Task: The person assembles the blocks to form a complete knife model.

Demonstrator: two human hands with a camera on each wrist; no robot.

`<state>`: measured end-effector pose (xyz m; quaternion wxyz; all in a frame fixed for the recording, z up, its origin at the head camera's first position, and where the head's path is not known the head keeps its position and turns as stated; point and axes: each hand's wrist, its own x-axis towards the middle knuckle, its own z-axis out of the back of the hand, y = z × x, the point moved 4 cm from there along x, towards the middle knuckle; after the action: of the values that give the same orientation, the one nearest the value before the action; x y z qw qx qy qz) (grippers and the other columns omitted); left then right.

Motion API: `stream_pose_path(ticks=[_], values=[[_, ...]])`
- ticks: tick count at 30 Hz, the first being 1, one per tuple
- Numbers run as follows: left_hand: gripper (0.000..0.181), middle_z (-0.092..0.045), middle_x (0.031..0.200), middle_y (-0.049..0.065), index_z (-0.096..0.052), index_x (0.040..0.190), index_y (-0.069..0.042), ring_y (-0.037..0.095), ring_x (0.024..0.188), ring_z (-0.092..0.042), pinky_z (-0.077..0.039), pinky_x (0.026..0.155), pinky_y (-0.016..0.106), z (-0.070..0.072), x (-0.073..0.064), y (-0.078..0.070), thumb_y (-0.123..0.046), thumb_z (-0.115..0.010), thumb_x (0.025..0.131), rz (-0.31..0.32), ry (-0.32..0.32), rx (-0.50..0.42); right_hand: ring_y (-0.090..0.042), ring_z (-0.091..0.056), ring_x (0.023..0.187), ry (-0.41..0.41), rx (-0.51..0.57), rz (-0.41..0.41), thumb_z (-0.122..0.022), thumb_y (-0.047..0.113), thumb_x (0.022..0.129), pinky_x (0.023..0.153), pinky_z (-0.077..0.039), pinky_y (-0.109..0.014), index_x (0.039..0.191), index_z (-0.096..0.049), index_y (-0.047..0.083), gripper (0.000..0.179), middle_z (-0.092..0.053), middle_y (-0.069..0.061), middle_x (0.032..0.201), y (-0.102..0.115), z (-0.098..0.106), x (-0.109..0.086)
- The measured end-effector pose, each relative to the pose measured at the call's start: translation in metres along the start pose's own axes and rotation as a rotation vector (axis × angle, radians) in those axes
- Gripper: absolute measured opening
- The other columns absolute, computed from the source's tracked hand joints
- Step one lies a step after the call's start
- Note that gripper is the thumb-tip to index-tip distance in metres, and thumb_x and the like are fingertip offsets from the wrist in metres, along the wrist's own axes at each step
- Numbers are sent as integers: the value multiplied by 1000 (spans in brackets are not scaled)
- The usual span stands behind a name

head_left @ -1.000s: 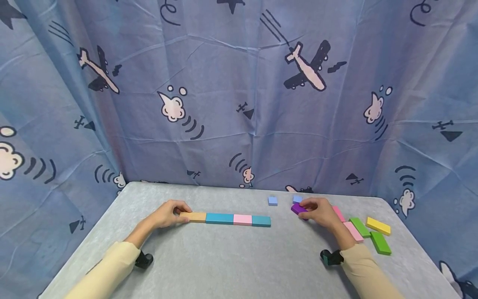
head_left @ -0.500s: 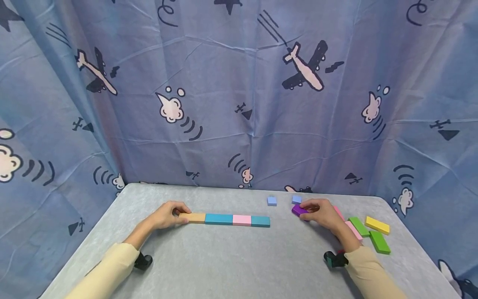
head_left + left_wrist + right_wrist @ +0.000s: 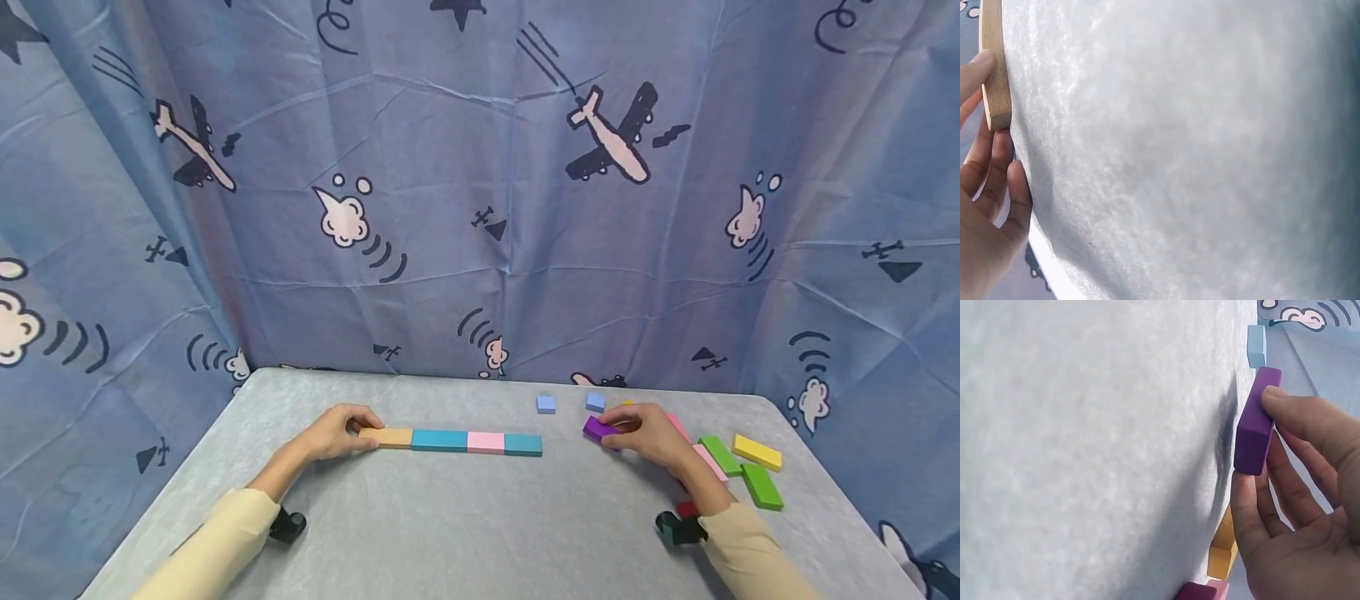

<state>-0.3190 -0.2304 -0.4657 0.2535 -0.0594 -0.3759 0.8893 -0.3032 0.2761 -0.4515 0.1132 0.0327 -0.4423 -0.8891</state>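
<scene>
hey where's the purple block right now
In the head view, the purple block is right of centre, pinched in the right hand, just below the right-hand small blue block and right of the row of blocks.

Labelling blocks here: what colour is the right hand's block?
Purple block, clearest in the right wrist view.

The head view faces forward and down over table (image 3: 465, 525) and curtain (image 3: 420, 308). Close up, the left wrist view shares the left hand (image 3: 333, 432) and tan block (image 3: 997, 87) with it, the right wrist view the right hand (image 3: 654, 433) and purple block (image 3: 1256, 417).
</scene>
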Motion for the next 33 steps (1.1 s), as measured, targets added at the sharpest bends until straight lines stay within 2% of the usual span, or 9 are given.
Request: stream_pose_path(ticks=[8, 12, 20, 28, 33], values=[[17, -70, 99, 0, -76, 104, -8, 18, 88, -61, -51, 79, 35, 0, 1, 1, -9, -82, 87, -2, 2, -10, -27, -62, 99, 32, -27, -52, -86, 13, 84, 83, -51, -36, 115, -76, 4, 33, -68, -11, 112, 1, -3, -5], [17, -70, 99, 1, -76, 103, -8, 18, 88, -61, -51, 79, 35, 1, 1, 1, -8, -82, 87, 5, 1, -16, -28, -62, 101, 40, -26, -43, -85, 13, 84, 84, -51, -35, 114, -77, 6, 32, -68, -10, 112, 2, -4, -5], [17, -71, 99, 1, -76, 103, -7, 18, 88, -61, -51, 79, 34, 1, 0, 2, -8, -82, 87, 6, 0, -19, -32, -65, 102, 88, 15, 83, -84, 7, 84, 84, -52, -29, 114, -75, 0, 31, -68, -14, 112, 6, -8, -4], [17, -70, 99, 0, -76, 103, -8, 18, 87, -61, -51, 79, 34, 0, 0, 4, -8, -82, 87, 20, -2, -14, -29, -65, 101, 131, -41, 155, -84, 10, 85, 88, -53, -35, 113, -76, 2, 31, -70, -10, 110, 10, -14, 1], [17, -71, 99, 0, -76, 103, -8, 18, 87, -61, -51, 79, 34, 0, 0, 3, -8, -82, 87, 20, -1, -13, -32, -66, 101, 186, -25, 209, -83, 6, 85, 88, -54, -44, 113, -75, -2, 30, -71, -13, 111, 19, -20, 5]])
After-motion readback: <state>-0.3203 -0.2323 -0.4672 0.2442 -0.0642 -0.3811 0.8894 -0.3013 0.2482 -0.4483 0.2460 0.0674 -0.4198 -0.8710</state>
